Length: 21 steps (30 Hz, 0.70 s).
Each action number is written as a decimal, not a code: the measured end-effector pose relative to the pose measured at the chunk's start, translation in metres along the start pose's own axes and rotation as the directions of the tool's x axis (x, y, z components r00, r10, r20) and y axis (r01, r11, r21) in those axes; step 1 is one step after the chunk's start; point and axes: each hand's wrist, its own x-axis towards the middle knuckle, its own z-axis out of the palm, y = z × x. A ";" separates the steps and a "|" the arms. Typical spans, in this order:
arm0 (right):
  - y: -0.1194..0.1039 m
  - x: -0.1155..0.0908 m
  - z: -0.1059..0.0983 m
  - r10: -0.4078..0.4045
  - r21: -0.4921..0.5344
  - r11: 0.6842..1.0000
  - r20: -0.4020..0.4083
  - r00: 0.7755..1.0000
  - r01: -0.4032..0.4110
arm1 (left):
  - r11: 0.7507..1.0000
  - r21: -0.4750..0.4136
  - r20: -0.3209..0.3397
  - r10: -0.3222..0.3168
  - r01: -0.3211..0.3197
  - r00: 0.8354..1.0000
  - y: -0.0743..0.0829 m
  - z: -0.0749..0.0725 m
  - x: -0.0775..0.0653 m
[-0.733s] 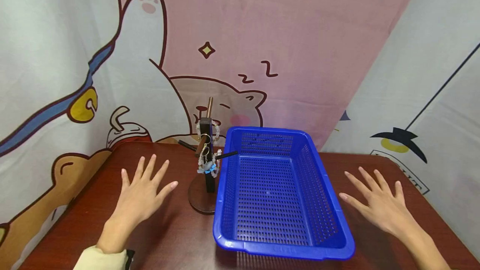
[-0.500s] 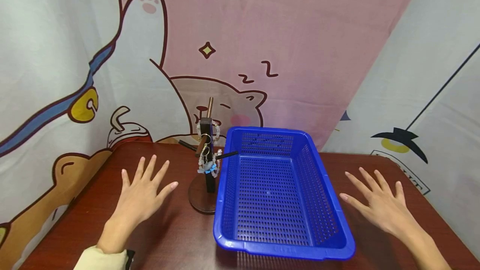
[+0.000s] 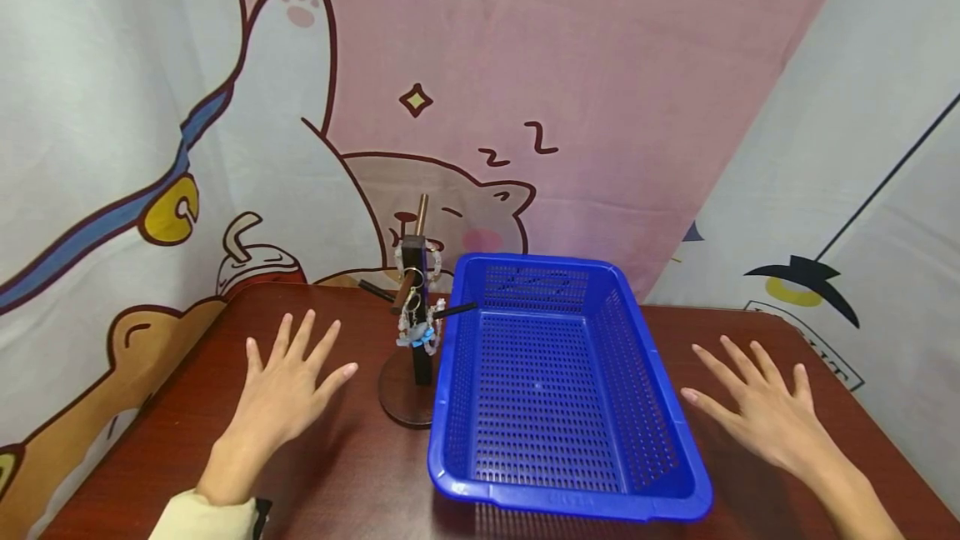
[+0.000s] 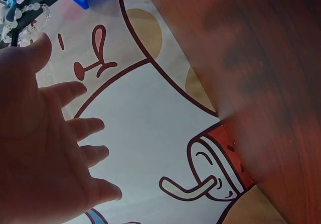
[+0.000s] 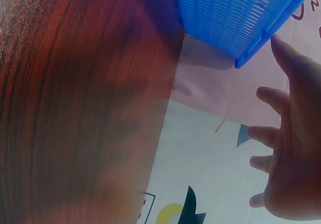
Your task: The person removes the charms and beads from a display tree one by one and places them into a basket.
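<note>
In the head view my left hand point(image 3: 281, 394) is palm down over the table with fingers spread, holding nothing. To its right stands a dark jewelry stand point(image 3: 421, 357) with a round base and several pegs. Beaded bracelets point(image 3: 435, 332), one with blue pieces, and gold-coloured rings point(image 3: 412, 277) hang on it. A blue plastic basket point(image 3: 442, 440) with perforated walls sits right beside the stand, with nothing in it. My right hand point(image 3: 768, 415), fingers likewise apart, hovers to the right of the basket. The left wrist view shows bracelets point(image 4: 31, 13) beyond the left thumb.
The reddish-brown wooden table point(image 3: 360, 473) has its far edge against a cartoon-printed cloth point(image 3: 615, 90). One black peg of the stand reaches over the basket's left rim.
Both hands, the basket and the stand stay where they are. The whole head view shifts only very slightly.
</note>
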 end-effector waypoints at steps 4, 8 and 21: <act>0.000 0.000 0.001 0.003 -0.002 1.000 0.004 1.000 -0.003 | 1.000 -0.012 0.006 0.002 -0.002 1.000 -0.001 0.000 0.002; 0.000 0.000 -0.001 0.001 0.006 1.000 0.009 1.000 -0.001 | 0.999 -0.037 -0.003 0.021 -0.021 1.000 -0.002 -0.004 0.006; -0.012 0.027 -0.046 -0.096 0.109 0.990 0.042 0.994 0.091 | 0.882 -0.460 -0.191 0.012 -0.100 0.981 0.011 -0.035 0.036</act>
